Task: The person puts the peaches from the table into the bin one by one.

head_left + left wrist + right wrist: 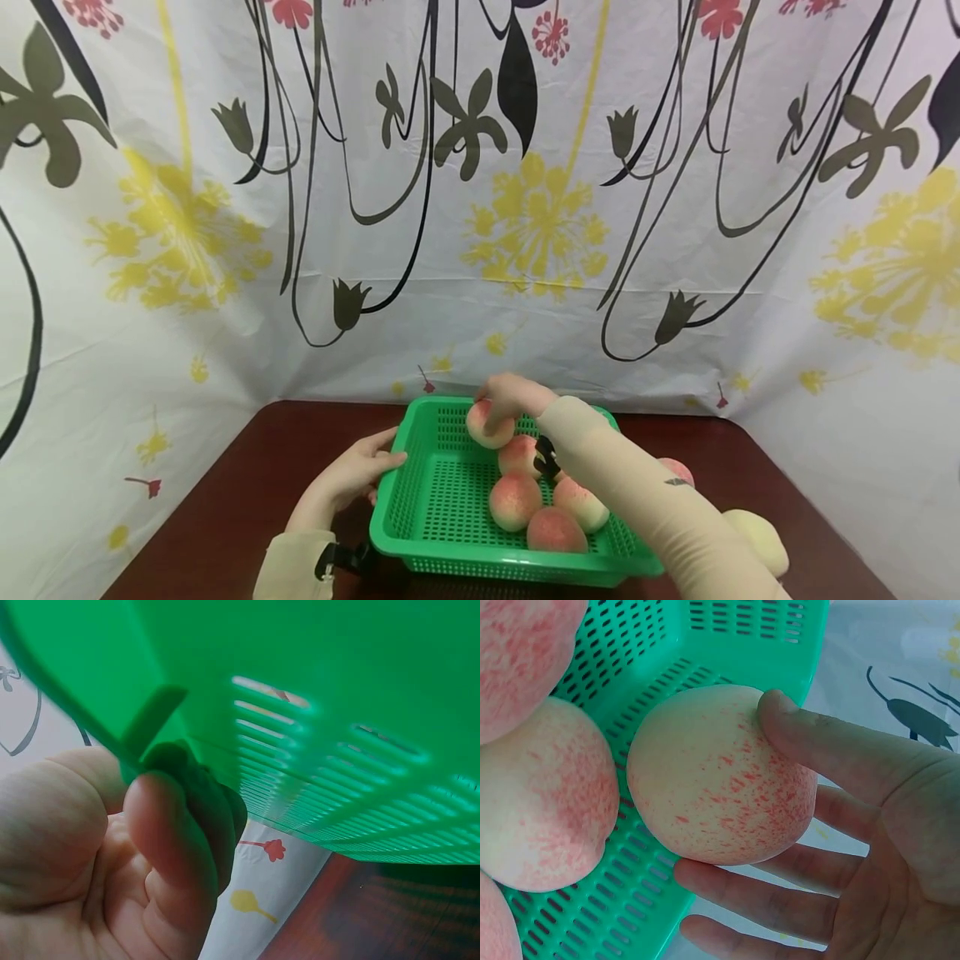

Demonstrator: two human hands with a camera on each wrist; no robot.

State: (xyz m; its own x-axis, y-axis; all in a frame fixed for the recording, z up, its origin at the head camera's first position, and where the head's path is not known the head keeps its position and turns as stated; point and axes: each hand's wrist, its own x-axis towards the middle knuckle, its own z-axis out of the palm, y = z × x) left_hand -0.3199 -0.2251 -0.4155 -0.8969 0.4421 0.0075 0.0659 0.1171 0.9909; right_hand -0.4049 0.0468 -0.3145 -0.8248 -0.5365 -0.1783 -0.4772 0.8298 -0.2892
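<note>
Peach (487, 428): in the head view, located at lower centre, near the upper edge of the green basket (450, 552). The right hand (513, 396) holds it; this grip is closed around the fruit. The left hand (352, 471), lower left of centre, clasps the basket's left rim. Four other peaches (515, 502) lie inside the basket, right of its middle. The basket stands on the dark worktop (300, 425).

Left wrist view: the hand occupies the lower left, its grip closed on the rim.

Right wrist view: the peach sits centrally between thumb and fingers; neighbouring peaches line the left edge.
</note>
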